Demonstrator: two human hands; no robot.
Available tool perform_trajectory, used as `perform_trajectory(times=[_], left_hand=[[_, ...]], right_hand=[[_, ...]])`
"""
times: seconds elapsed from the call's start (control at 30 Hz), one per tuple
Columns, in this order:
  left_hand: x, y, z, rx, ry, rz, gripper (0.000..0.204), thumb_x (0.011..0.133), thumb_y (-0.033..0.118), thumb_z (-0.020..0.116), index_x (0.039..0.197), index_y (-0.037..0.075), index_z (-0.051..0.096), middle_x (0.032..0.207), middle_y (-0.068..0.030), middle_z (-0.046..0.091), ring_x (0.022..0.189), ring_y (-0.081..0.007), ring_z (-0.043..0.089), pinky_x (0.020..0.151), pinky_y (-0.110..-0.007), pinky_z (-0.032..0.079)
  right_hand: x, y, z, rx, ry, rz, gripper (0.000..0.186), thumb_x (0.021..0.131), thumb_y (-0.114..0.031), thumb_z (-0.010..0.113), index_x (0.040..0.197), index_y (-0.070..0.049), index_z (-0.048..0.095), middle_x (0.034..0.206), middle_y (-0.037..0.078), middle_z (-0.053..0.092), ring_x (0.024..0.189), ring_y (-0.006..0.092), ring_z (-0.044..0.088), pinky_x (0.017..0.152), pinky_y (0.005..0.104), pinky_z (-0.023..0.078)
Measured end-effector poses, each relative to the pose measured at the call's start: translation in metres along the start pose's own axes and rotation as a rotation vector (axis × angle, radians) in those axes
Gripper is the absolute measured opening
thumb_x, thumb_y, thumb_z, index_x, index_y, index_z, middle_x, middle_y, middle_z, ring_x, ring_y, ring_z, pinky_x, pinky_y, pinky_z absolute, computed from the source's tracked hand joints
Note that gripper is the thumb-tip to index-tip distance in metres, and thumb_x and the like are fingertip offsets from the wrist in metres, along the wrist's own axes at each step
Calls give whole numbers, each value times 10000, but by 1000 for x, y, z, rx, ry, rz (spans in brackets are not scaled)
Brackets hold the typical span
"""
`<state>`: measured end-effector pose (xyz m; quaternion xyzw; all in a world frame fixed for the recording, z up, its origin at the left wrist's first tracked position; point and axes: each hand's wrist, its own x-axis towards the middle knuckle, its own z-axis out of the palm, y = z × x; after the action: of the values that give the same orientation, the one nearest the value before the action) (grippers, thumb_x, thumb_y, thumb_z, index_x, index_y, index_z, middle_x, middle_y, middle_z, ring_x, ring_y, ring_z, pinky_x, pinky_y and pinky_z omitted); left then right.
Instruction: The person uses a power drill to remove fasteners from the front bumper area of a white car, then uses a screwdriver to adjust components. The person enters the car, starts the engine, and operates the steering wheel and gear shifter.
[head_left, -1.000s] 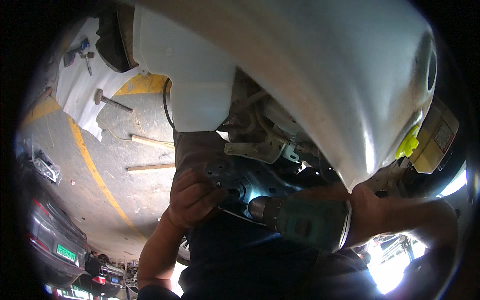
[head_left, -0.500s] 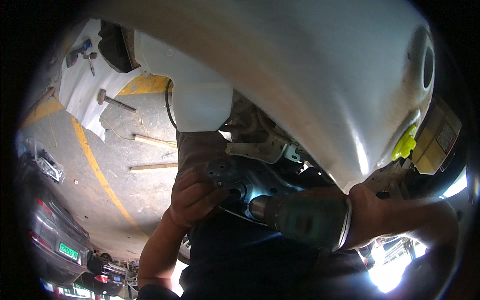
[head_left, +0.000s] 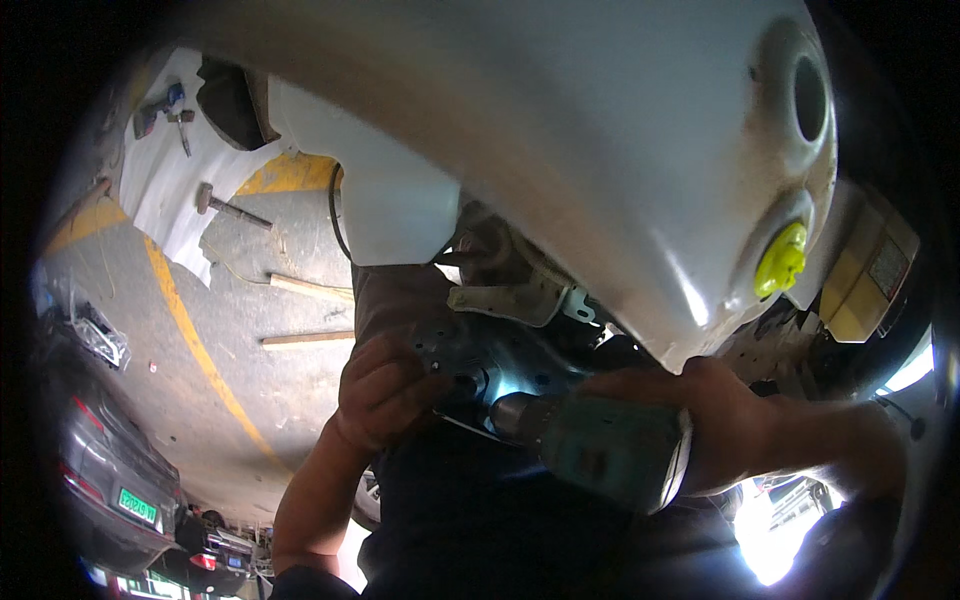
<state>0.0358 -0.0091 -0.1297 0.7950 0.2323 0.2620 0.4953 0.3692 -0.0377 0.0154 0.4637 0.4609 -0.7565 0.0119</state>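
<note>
Left-hand fingers: curled and pressed close to one another at the left hand [head_left: 385, 390], raised over the lower left edge of a dark metal part [head_left: 505, 345]; whether anything is pinched under the thumb cannot be told.
Right-hand fingers: wrapped about the power drill [head_left: 605, 450] by the right hand [head_left: 715, 405], one finger being laid along its upper side; the other fingertips are hidden.
Drill: held between the two hands, its chuck [head_left: 518, 417] pointed leftward at the dark metal part; whether contact is made at the tip cannot be told.
Lit patch: a bluish-white glow is cast on the metal just beside the chuck.
Bracket: a pale bracket [head_left: 510, 300] is seen just above the dark part.
Tank: a whitish plastic tank [head_left: 395, 205] is placed above the left hand.
Body panel: the upper view is filled by a large pale panel [head_left: 600, 150], pierced by an oval hole; a yellow-green cap [head_left: 780, 262] is set near its lower right edge.
Floor: two wooden strips [head_left: 308, 341] are laid left of the person, and a hammer [head_left: 238, 209] is rested partly on a white sheet [head_left: 170, 200].
Far left: a dark car [head_left: 115, 460] is parked.
</note>
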Motion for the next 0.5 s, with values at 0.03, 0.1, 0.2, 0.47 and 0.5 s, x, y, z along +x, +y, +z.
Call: perform_trajectory(times=[0.03, 0.1, 0.2, 0.47, 0.5], left_hand=[[0, 0, -1, -5, -9, -2, 216, 723, 120, 765, 930, 70, 728, 779, -37, 571, 734, -215, 630, 644, -363, 548], [1, 1, -1, -22, -9, -5, 226, 722, 121, 763, 938, 67, 730, 779, -38, 571, 727, -216, 627, 636, -360, 541], [7, -1, -3, -52, -20, 7, 235, 718, 121, 761, 944, 63, 730, 775, -39, 566, 721, -218, 624, 629, -358, 535], [6, 0, -2, -46, 12, 23, 262, 699, 117, 767, 951, 59, 727, 764, -35, 549, 726, -221, 616, 621, -354, 528], [10, 0, -2, -43, 0, 32, 267, 697, 117, 768, 954, 58, 726, 764, -35, 549, 726, -222, 615, 622, -353, 527]], right_hand=[[1, -1, 0, 35, -22, -28, 970, 730, -345, 935, 1496, -72, 406, 1228, 185, 691, 1140, 319, 705, 1012, 472, 576], [3, -1, -1, 55, -43, -5, 972, 740, -338, 931, 1508, -77, 396, 1230, 183, 691, 1139, 318, 705, 1021, 482, 571], [-1, -7, 2, 50, -10, 0, 973, 739, -333, 932, 1509, -76, 395, 1228, 185, 693, 1132, 314, 708, 1020, 482, 570], [-9, -14, 5, 48, 91, 216, 861, 753, -316, 901, 1461, -83, 470, 1321, 214, 641, 1209, 354, 660, 1053, 484, 546], [-12, -13, 12, 55, 142, 190, 860, 752, -316, 902, 1455, -74, 472, 1319, 215, 640, 1206, 356, 661, 1050, 486, 548]])
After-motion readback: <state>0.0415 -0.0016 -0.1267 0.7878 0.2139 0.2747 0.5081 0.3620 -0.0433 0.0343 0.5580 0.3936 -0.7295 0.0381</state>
